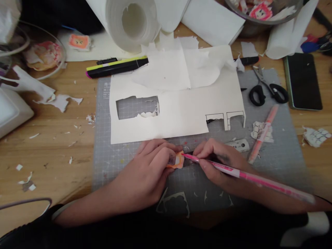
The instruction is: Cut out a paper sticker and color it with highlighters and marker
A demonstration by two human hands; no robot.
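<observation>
My left hand (151,171) is closed on a small orange-edged paper piece (179,161), pinning it over the cutting mat; the fingers cover part of it. A pink marker pen (233,172) lies slanted in my right hand (220,162), gripped between thumb and fingers. Its tip touches the upper edge of the paper piece. Just beyond both hands spreads a white sheet (178,114) with rectangular cut-outs. A steel ruler (237,145) lies partly behind my right hand.
Scissors (263,86) and a phone (303,81) lie at the right, near an orange marker (263,135). A paper roll (132,24) and a metal bowl (261,24) stand at the back. Black and yellow markers (118,67) rest by the sheet. Paper scraps litter the grey mat (109,166).
</observation>
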